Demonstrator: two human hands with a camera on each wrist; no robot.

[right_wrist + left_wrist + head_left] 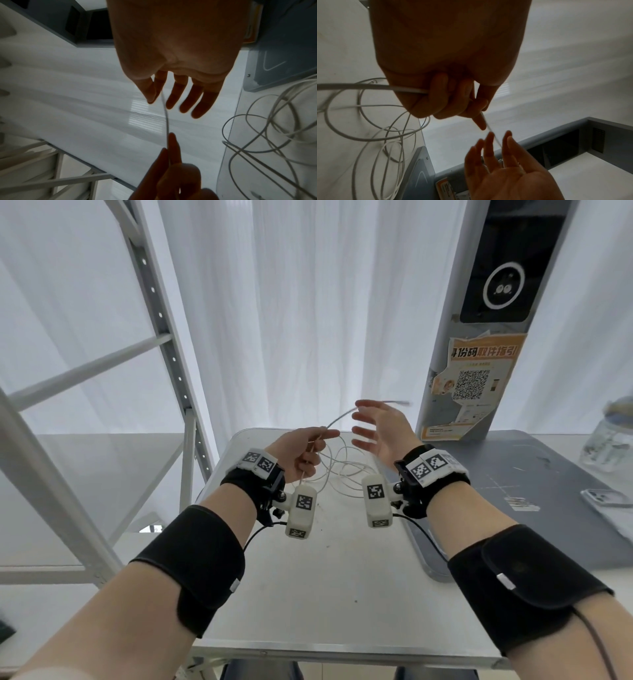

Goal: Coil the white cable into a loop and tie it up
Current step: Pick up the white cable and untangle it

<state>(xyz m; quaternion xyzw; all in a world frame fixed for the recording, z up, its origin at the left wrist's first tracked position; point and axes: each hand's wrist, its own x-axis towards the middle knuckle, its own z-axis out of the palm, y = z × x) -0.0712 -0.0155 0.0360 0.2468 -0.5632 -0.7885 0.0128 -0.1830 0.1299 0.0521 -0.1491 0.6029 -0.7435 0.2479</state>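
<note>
The white cable (343,470) lies in loose tangled loops on the small white table (325,594), under and between my two raised hands. My left hand (308,450) grips one strand in curled fingers; in the left wrist view the strand (368,85) enters the fist (447,97) from the left. From there a free stretch rises to my right hand (370,426), whose fingers are straight and spread. In the right wrist view that stretch (165,115) passes between thumb and index finger (173,94) without being pinched. The cable's tip (397,402) is blurred beyond the right hand.
A grey pillar with a QR-code poster (471,385) stands at the back right on a grey table (513,474). A glass jar (609,440) and a phone (606,501) lie further right. A metal shelf frame (164,364) rises on the left, white curtains behind.
</note>
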